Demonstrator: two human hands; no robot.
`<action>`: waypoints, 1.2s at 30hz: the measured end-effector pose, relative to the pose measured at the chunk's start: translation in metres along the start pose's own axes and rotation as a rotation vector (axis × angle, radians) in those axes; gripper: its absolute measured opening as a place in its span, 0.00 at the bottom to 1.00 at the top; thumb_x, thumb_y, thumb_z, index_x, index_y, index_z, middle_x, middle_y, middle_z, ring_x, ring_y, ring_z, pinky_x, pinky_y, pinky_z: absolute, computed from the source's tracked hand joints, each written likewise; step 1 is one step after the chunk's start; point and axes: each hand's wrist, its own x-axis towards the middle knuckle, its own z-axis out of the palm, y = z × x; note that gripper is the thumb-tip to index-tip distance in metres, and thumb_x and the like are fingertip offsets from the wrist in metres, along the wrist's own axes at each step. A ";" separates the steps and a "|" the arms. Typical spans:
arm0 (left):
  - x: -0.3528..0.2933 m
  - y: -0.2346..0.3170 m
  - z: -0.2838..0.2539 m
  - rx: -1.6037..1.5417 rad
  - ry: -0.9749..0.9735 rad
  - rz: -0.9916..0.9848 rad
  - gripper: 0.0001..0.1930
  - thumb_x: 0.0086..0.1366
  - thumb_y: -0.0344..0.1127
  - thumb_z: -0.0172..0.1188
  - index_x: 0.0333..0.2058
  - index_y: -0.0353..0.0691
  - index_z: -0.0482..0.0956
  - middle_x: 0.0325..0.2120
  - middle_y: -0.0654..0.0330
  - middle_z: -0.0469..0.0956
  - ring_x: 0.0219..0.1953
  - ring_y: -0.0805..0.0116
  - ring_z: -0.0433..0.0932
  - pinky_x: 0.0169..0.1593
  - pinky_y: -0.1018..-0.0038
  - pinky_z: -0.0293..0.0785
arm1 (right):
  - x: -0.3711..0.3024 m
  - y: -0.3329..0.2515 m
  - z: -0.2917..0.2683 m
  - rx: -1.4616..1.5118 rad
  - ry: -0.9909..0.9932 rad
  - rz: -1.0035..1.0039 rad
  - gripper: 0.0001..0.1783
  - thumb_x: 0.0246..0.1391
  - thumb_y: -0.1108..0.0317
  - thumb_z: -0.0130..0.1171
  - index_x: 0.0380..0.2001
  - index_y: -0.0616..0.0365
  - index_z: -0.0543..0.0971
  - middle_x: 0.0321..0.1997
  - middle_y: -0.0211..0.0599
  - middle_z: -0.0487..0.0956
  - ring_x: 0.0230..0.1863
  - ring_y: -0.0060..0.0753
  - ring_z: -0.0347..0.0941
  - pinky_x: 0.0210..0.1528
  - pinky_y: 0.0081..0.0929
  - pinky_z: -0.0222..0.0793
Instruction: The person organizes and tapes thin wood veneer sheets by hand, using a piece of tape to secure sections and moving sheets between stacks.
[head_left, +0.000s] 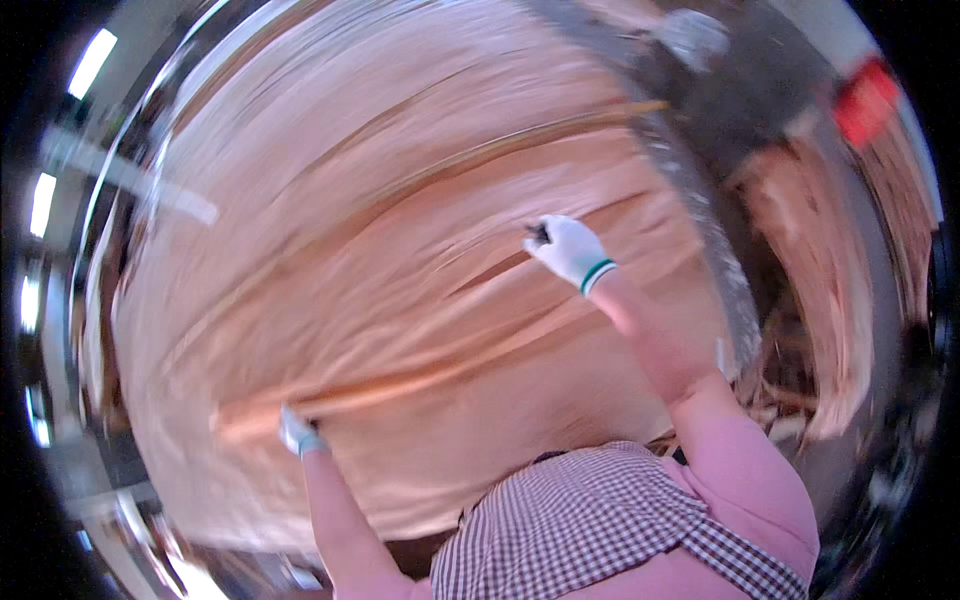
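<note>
A wide, thin sheet of pale orange-brown wood veneer (400, 300) spreads out in front of me, rippled and creased. My left hand (297, 430), in a white glove, is at the lower left beside a raised fold (400, 385) in the veneer. Blur hides its fingers, and I cannot tell whether they grip the fold's edge. Farther out and to the right, my right hand (568, 247) is above the sheet in a white glove with a green-striped cuff. Its fingers are curled closed around a small dark thing (541, 233), too unclear to name.
A long narrow strip (480, 155) crosses the far part of the veneer. Beyond its right edge runs a grey ledge (715, 230). Loose veneer pieces (815, 290) lie at the right, with a red object (866, 102) and a clear plastic bag-like thing (692, 38) farther off.
</note>
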 end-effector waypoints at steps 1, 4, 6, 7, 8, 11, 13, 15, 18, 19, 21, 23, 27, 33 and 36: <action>-0.007 0.007 0.018 -0.122 0.107 0.028 0.22 0.61 0.47 0.60 0.48 0.40 0.73 0.34 0.60 0.74 0.30 0.67 0.72 0.32 0.66 0.75 | 0.007 -0.005 0.015 -0.005 -0.087 -0.009 0.22 0.47 0.48 0.60 0.33 0.57 0.77 0.37 0.51 0.79 0.43 0.55 0.75 0.45 0.46 0.70; 0.031 0.006 -0.055 -0.276 0.239 0.053 0.45 0.52 0.25 0.60 0.67 0.43 0.46 0.33 0.55 0.74 0.27 0.68 0.74 0.27 0.66 0.76 | 0.014 -0.037 0.066 -0.135 -0.297 -0.038 0.29 0.42 0.42 0.62 0.31 0.60 0.81 0.39 0.55 0.80 0.44 0.55 0.75 0.48 0.44 0.70; 0.010 0.039 -0.023 -0.315 0.153 0.144 0.49 0.51 0.22 0.58 0.68 0.45 0.38 0.33 0.52 0.74 0.22 0.66 0.75 0.25 0.65 0.78 | 0.025 -0.031 0.062 -0.206 -0.306 -0.003 0.31 0.41 0.40 0.63 0.31 0.61 0.81 0.40 0.55 0.80 0.44 0.54 0.76 0.48 0.43 0.70; -0.004 0.060 -0.004 -0.281 0.112 0.216 0.49 0.52 0.21 0.57 0.68 0.45 0.37 0.32 0.53 0.74 0.21 0.65 0.75 0.26 0.64 0.79 | 0.031 -0.018 0.058 -0.223 -0.339 0.034 0.31 0.41 0.40 0.63 0.31 0.62 0.81 0.39 0.55 0.80 0.44 0.54 0.76 0.47 0.43 0.70; 0.008 0.066 -0.030 -0.206 0.120 0.245 0.49 0.53 0.22 0.57 0.68 0.46 0.35 0.32 0.53 0.75 0.22 0.65 0.75 0.27 0.64 0.79 | 0.035 -0.023 0.069 -0.218 -0.376 0.001 0.31 0.40 0.39 0.64 0.31 0.62 0.81 0.39 0.55 0.80 0.44 0.53 0.76 0.47 0.42 0.70; -0.024 0.102 -0.005 -0.115 -0.023 0.301 0.47 0.55 0.22 0.57 0.68 0.47 0.38 0.26 0.59 0.73 0.20 0.68 0.75 0.26 0.69 0.81 | 0.046 0.002 0.068 -0.256 -0.385 0.064 0.32 0.39 0.38 0.65 0.30 0.60 0.82 0.37 0.53 0.81 0.40 0.51 0.77 0.43 0.38 0.71; -0.017 0.107 -0.022 0.086 -0.037 0.359 0.43 0.56 0.22 0.58 0.67 0.45 0.47 0.22 0.60 0.73 0.19 0.67 0.76 0.24 0.70 0.79 | 0.049 -0.004 0.073 -0.253 -0.397 0.038 0.30 0.38 0.38 0.66 0.28 0.58 0.83 0.34 0.50 0.82 0.38 0.49 0.78 0.41 0.37 0.70; -0.018 0.097 -0.034 0.145 -0.019 0.323 0.37 0.56 0.24 0.58 0.65 0.43 0.54 0.23 0.58 0.74 0.18 0.68 0.76 0.23 0.69 0.78 | 0.044 -0.010 0.071 -0.227 -0.383 0.039 0.29 0.38 0.38 0.67 0.26 0.57 0.83 0.32 0.49 0.82 0.36 0.46 0.78 0.40 0.36 0.70; -0.008 0.076 -0.050 0.362 0.007 0.386 0.32 0.57 0.29 0.59 0.62 0.41 0.62 0.24 0.56 0.75 0.18 0.69 0.76 0.23 0.69 0.77 | 0.046 -0.004 0.071 -0.166 -0.357 0.050 0.27 0.37 0.40 0.68 0.23 0.55 0.83 0.29 0.46 0.82 0.34 0.43 0.79 0.39 0.34 0.70; -0.005 0.066 -0.054 0.456 0.012 0.423 0.31 0.57 0.31 0.60 0.61 0.40 0.63 0.24 0.56 0.75 0.18 0.69 0.76 0.23 0.69 0.76 | 0.048 0.002 0.073 -0.145 -0.348 0.061 0.26 0.37 0.40 0.68 0.22 0.55 0.83 0.28 0.45 0.82 0.34 0.42 0.79 0.38 0.34 0.70; -0.026 0.063 -0.047 0.527 -0.079 0.139 0.28 0.58 0.39 0.59 0.57 0.39 0.69 0.27 0.53 0.79 0.24 0.64 0.80 0.31 0.66 0.78 | 0.040 -0.005 0.065 -0.217 -0.309 0.138 0.25 0.36 0.41 0.69 0.21 0.55 0.83 0.27 0.45 0.82 0.33 0.42 0.78 0.38 0.33 0.70; -0.010 0.030 -0.086 0.940 0.175 0.675 0.22 0.61 0.44 0.55 0.52 0.43 0.74 0.32 0.53 0.80 0.35 0.56 0.80 0.40 0.61 0.76 | 0.033 -0.025 0.074 -0.191 -0.327 0.114 0.25 0.36 0.41 0.69 0.21 0.55 0.83 0.27 0.45 0.82 0.33 0.42 0.78 0.38 0.34 0.70; -0.035 0.045 -0.039 1.048 0.047 1.070 0.11 0.60 0.42 0.55 0.39 0.49 0.79 0.34 0.58 0.78 0.37 0.53 0.77 0.40 0.59 0.74 | 0.032 -0.016 0.067 -0.166 -0.295 0.109 0.28 0.35 0.41 0.69 0.22 0.58 0.82 0.28 0.47 0.82 0.32 0.43 0.78 0.37 0.35 0.70; -0.035 -0.005 -0.004 0.979 -0.130 1.124 0.16 0.59 0.40 0.57 0.46 0.45 0.76 0.48 0.56 0.73 0.53 0.58 0.69 0.56 0.61 0.64 | 0.028 -0.027 0.074 -0.071 -0.339 0.116 0.26 0.39 0.44 0.69 0.24 0.60 0.80 0.25 0.39 0.81 0.25 0.34 0.76 0.29 0.31 0.70; -0.043 0.005 0.001 1.119 -0.140 1.162 0.19 0.61 0.47 0.53 0.49 0.47 0.76 0.50 0.60 0.74 0.55 0.60 0.68 0.59 0.53 0.59 | 0.035 -0.008 0.067 -0.072 -0.310 0.172 0.24 0.40 0.45 0.70 0.23 0.58 0.80 0.23 0.35 0.79 0.21 0.29 0.73 0.25 0.29 0.68</action>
